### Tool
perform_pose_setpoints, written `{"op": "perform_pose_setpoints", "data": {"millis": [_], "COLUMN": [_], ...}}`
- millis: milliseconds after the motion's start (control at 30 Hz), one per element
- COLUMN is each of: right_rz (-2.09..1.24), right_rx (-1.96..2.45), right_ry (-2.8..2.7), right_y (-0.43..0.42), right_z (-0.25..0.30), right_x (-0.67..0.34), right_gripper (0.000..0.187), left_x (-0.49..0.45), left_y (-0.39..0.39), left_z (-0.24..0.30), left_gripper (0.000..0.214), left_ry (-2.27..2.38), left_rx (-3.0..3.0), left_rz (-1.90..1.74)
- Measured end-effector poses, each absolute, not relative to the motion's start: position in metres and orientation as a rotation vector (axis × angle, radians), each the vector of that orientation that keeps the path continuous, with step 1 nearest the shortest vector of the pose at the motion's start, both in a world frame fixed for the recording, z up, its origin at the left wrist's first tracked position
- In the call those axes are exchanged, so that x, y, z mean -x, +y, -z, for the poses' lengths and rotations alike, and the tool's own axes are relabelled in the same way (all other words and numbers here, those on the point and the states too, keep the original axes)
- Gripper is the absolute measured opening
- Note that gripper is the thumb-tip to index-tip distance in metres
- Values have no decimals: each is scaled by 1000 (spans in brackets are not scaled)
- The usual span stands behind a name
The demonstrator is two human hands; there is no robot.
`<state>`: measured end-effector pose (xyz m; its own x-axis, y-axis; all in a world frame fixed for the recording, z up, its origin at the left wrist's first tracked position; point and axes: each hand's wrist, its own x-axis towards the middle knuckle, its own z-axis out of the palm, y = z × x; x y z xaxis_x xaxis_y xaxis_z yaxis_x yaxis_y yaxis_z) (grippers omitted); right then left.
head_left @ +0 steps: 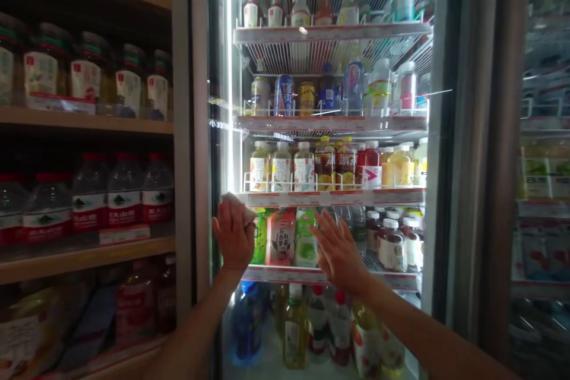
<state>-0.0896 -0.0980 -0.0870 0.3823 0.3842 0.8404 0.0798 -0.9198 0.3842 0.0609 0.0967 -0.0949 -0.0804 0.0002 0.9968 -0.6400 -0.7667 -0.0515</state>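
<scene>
My left hand [234, 236] presses a pale, crumpled cloth [240, 206] to the left side of a glass fridge door [225, 320], just under the price strip of a lit shelf. Parts of the cloth stick out past the fingertips. Farther right, my right hand [341, 252] is raised with its fingers stretched out and nothing in it. It seems to be at the glass, but I cannot tell whether it touches. Behind the glass between both hands stand a red-pink drink bottle [280, 238] and a green one [306, 237].
Fridge shelves behind the glass hold many bottles and cans, such as a blue can [284, 95]. A metal frame post [200, 130] borders the door on the left. Beyond it, a wooden shelf [89, 258] carries red-capped water bottles [123, 190]. Another glass-fronted cooler [543, 208] stands at the right.
</scene>
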Motion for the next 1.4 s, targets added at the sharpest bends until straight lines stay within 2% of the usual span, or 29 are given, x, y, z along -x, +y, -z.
{"op": "perform_pose_setpoints", "data": {"millis": [100, 167, 300, 367, 533, 633, 767, 933, 1100, 1200, 1300, 1400], "right_rz": [-1552, -1559, -1580, -1607, -1788, -1911, -1913, -1913, -1940, -2092, -2289, -2091], "right_rx": [-2372, -2373, -2366, -2364, -2377, -2435, -2456, -2283, -2126, -2030, -1884, -2031], "right_ry": [391, 373, 352, 371, 773, 922, 725, 246, 39, -199, -350, -157], "right_y": [-99, -104, -118, -118, -89, -70, -55, -48, -128, -189, -196, -164], "right_z": [89, 91, 93, 91, 69, 52, 39, 19, 3, 7, 23, 40], "right_x": [89, 90, 96, 97, 88, 76, 56, 33, 73, 113, 121, 102], "right_gripper": [52, 54, 56, 56, 54, 48, 45, 51, 48, 57, 62, 63], "left_x": [-51, -51, -66, -68, -37, -24, -33, -50, -47, -45, -44, -43], "left_y": [82, 79, 96, 96, 35, 8, 32, 87, 90, 81, 75, 74], "left_z": [100, 102, 93, 84, 59, 46, 50, 64, 64, 64, 64, 64], "left_gripper": [59, 55, 53, 53, 54, 56, 57, 74, 70, 71, 72, 72], "left_ry": [-1256, -1443, -772, -602, -1032, -993, -1030, -890, -744, -713, -667, -636], "left_rx": [-1767, -1753, -1718, -1671, -1680, -1651, -1665, -1904, -2023, -2021, -2015, -2007], "left_rz": [-1910, -1899, -1885, -1850, -1722, -1610, -1587, -1629, -1580, -1544, -1507, -1499]}}
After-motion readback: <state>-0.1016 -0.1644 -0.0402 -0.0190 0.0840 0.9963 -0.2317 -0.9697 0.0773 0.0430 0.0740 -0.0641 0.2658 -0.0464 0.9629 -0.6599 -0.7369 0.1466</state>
